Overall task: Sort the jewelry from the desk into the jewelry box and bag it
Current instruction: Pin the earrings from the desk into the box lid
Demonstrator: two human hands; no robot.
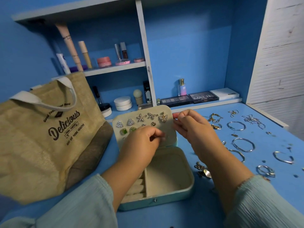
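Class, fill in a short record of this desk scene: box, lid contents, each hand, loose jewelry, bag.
box: jewelry box open, main tray bare
lid: earring panel holds stud pairs, including triangle studs
left hand: left hand pinching at the panel; item hidden
right hand: right hand gripping the panel's right edge
loose jewelry: hoops and chains right of box
bag: jute bag left of box

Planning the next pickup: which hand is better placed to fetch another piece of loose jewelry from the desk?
The right hand. The loose hoops and chains all lie on its side of the jewelry box, while the left hand is at the lid's earring panel.
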